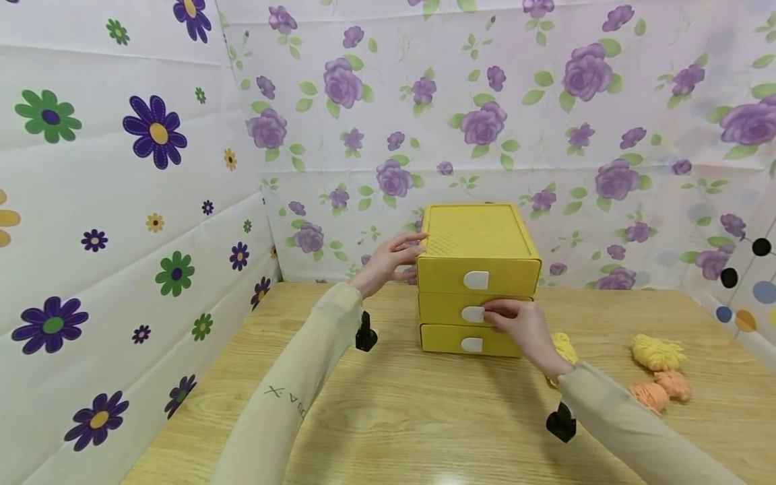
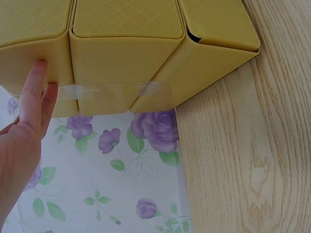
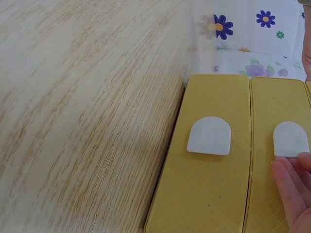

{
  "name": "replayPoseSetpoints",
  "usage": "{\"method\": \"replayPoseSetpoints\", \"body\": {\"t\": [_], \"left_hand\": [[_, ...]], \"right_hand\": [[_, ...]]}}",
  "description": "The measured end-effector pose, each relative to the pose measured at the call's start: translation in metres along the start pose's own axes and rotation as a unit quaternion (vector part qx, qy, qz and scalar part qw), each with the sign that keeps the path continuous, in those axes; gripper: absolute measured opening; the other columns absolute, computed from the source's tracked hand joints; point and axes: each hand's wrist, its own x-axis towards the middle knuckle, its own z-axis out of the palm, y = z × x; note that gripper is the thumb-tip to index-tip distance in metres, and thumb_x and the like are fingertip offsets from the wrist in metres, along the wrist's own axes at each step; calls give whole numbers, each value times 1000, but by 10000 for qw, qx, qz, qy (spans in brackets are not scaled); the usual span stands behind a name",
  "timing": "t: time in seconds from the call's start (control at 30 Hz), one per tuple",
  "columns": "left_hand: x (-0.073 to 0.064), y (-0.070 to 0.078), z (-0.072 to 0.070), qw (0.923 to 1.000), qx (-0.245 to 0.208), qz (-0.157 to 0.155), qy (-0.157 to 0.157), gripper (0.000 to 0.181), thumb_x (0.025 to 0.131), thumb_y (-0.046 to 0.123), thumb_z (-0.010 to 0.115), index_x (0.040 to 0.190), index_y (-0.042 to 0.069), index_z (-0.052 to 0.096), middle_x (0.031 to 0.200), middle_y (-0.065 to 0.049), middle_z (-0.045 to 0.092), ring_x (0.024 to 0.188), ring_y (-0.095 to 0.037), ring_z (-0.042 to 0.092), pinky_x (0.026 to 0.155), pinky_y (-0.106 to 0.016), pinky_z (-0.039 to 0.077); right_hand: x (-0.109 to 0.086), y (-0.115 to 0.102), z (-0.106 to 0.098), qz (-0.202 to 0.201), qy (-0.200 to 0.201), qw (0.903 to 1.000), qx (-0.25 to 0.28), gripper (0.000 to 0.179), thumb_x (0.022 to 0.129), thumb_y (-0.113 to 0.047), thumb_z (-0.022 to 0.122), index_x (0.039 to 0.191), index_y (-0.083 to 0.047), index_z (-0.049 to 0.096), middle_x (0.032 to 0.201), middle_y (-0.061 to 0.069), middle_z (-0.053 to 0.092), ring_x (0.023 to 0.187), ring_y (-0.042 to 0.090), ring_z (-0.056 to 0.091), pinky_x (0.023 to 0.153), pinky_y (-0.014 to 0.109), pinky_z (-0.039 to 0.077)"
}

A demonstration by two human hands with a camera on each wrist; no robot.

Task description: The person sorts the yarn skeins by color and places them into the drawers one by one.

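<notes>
Right hand [image 1: 526, 330] pinching middle white tab [image 1: 472, 314], left hand [image 1: 391, 263] straight-fingered against yellow 3-drawer box [image 1: 479, 232], yarn bundle [image 1: 565, 346] partly hidden

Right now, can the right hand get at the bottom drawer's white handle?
Likely yes, after letting go: the bottom drawer's white handle looks uncovered, just below where the right hand holds the middle drawer's white handle.

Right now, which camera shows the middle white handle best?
The right wrist view: the middle white handle looks biggest there, with the right hand at its edge. The head view shows it smaller. The left wrist view misses it.
</notes>
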Motion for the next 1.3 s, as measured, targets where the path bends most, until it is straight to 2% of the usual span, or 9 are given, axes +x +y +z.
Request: {"method": "replayPoseSetpoints", "body": {"t": [0.17,0.67,0.77,0.97,1.2,1.3], "left_hand": [[1,-1,1,10000,-18,-6,-23,39,93,25,53,131,18,49,120,-8,48,103,-25,51,80,-40,47],[1,-1,-1,10000,-30,29,-51,38,93,26,54,130,20,49,122,-8,46,105,-25,49,80,-41,46],[1,-1,-1,10000,-30,18,-46,39,93,26,54,131,20,49,122,-8,46,105,-25,49,80,-41,46],[0,-2,-1,10000,-25,10,-50,39,93,26,54,131,19,49,121,-8,46,105,-26,49,80,-42,46],[0,-1,-1,9999,-90,65,-40,39,93,25,54,132,18,49,121,-8,46,103,-26,51,80,-42,46],[1,-1,0,9999,-128,68,-49,40,93,25,54,132,18,48,122,-9,46,102,-26,52,80,-43,46]], "right_hand": [[-2,1,-2,-99,-82,9999,-12,17,83,0,64,97,10,65,90,20,65,76,32,63,62,33,52],[-14,-5,-6,-134,-357,9993,-24,13,83,1,65,93,7,67,88,16,65,77,35,62,61,29,52],[-17,-7,-6,-144,-392,9991,-37,12,82,1,65,92,7,68,88,15,65,76,32,63,61,29,52],[-25,-12,-9,-156,-518,9984,-155,14,82,-3,66,93,6,68,88,14,66,75,23,64,63,32,52],[-32,-14,-11,-220,-617,9976,-216,12,82,-5,66,92,2,69,87,10,66,78,28,63,65,35,52],[-33,-13,-12,-321,-616,9971,-317,11,82,-5,67,91,0,70,84,7,66,76,24,64,64,35,52]]}}
